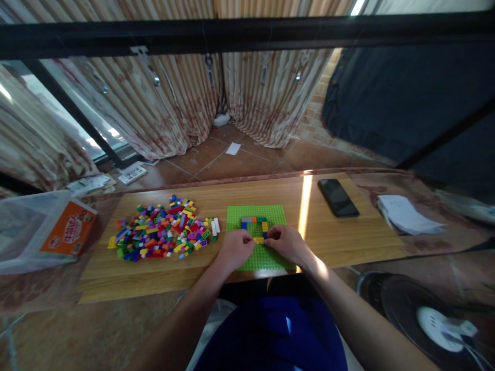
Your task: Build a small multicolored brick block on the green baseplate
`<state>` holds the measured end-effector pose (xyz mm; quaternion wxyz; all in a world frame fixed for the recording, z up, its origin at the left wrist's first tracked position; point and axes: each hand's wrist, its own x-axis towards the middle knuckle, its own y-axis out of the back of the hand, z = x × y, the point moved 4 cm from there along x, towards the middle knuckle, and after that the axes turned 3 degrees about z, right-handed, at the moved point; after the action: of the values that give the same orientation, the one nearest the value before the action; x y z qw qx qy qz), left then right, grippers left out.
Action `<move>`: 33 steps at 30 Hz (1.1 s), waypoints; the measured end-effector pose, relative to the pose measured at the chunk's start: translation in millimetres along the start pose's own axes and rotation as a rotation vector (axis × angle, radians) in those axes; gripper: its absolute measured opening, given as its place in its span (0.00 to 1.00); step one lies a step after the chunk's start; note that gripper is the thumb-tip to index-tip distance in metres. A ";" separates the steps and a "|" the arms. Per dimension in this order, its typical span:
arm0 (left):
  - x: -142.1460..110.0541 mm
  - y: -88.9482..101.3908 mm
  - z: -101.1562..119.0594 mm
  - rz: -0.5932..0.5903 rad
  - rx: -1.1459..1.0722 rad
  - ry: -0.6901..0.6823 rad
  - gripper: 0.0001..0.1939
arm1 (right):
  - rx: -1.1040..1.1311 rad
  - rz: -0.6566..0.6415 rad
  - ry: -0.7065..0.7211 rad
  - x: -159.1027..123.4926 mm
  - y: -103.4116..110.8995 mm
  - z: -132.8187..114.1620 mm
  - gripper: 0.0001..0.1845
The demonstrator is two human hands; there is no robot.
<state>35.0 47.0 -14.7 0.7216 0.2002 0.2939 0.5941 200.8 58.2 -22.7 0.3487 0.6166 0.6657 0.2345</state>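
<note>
A green baseplate (251, 263) lies on the wooden board in front of me. On it, small toy bricks form a rectangular outline: a green brick (261, 220) and grey and orange ones along the far side, a blue brick (244, 225) at left, yellow and blue at right. At the near side sits a yellow brick (258, 240). My left hand (236, 247) is closed at its left end, thumb and fingertips pressed together. From the right, my right hand (286, 243) pinches at its other end. The fingers partly hide the near corners of the outline.
Left of the baseplate spreads a pile of loose coloured bricks (162, 232) on the wooden board (185, 283). A clear plastic bin (31, 221) stands at far left. A black phone (339, 198) and white papers (410, 214) lie to the right. A round black object (402, 304) stands lower right.
</note>
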 end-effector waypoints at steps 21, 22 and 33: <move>-113.1 200.5 -161.2 0.866 0.066 0.438 0.17 | 0.356 0.387 0.005 -17.9 2.9 47.0 0.16; -114.1 206.4 -166.8 0.885 0.118 0.448 0.17 | 0.306 0.397 0.004 -18.0 0.8 48.6 0.17; -84.9 238.7 -226.2 0.738 0.471 0.447 0.27 | 0.143 0.388 0.055 -11.5 -2.9 70.1 0.18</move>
<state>-301.6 1.7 -15.6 0.3170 0.3164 0.4774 0.7559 251.7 38.2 -68.2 0.2341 0.7499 0.5585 0.2663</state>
